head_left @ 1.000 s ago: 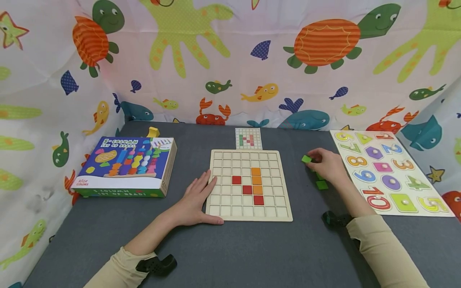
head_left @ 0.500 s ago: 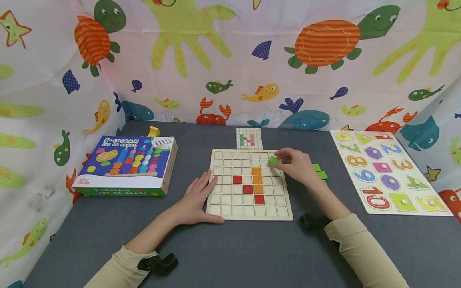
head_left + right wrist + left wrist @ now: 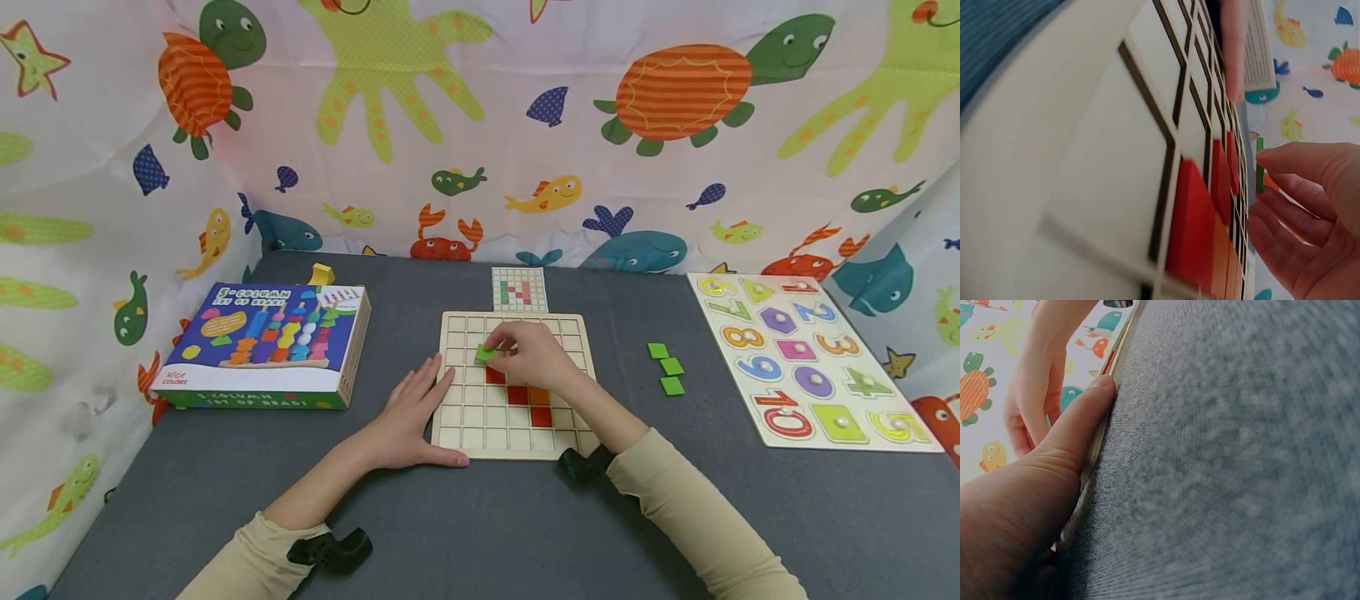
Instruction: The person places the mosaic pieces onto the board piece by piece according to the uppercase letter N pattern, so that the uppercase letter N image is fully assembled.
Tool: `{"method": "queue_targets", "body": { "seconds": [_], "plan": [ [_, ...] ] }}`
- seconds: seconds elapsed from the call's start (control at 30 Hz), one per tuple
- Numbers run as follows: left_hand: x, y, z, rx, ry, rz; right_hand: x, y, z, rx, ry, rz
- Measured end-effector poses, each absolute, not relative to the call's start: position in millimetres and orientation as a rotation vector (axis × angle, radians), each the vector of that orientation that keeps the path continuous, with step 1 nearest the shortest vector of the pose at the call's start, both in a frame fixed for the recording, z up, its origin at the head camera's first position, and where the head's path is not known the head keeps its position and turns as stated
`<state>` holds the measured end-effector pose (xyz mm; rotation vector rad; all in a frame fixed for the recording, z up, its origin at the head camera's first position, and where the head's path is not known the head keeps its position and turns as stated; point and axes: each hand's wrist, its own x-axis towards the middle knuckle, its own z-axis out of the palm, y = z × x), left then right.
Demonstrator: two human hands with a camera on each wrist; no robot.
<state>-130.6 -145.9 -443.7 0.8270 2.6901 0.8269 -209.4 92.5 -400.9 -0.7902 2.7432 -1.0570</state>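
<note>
My right hand (image 3: 531,357) pinches a green square tile (image 3: 485,353) between thumb and fingers, over the upper left part of a wooden grid board (image 3: 461,437). In the right wrist view that tile (image 3: 1260,165) shows edge-on, close above the grid. Several red tiles (image 3: 542,417) lie in a diagonal of cells; an orange tile (image 3: 537,397) shows beside them, the other orange ones hidden under the right hand. My left hand (image 3: 408,421) rests with spread fingers at the board's left edge, its thumb (image 3: 1088,415) along the near corner.
Several loose green tiles (image 3: 672,367) lie right of the board. A small pattern card (image 3: 520,289) sits behind it. At left stands a bead-set box (image 3: 258,350) with a yellow piece (image 3: 321,274) behind it. A number puzzle board (image 3: 810,358) lies at right.
My right hand has picked a green tile from the group at right and carried it left, over the board's upper left cells. The left hand stays in place.
</note>
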Motion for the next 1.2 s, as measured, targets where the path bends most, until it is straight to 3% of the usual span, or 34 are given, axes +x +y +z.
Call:
{"method": "queue_targets", "body": {
  "seconds": [0.3,0.7,1.2],
  "plan": [
    [-130,-145,-444,0.825,2.692,0.82,-214,76,-406,-0.885,2.803,-0.892],
    [-130,-146,-443,0.821,2.698,0.804,-212,84,-407,-0.829,2.726,-1.045],
    [-130,-146,-445,0.838,2.696,0.831,-203,175,-408,-0.548,2.808,-1.094]
  ]
}}
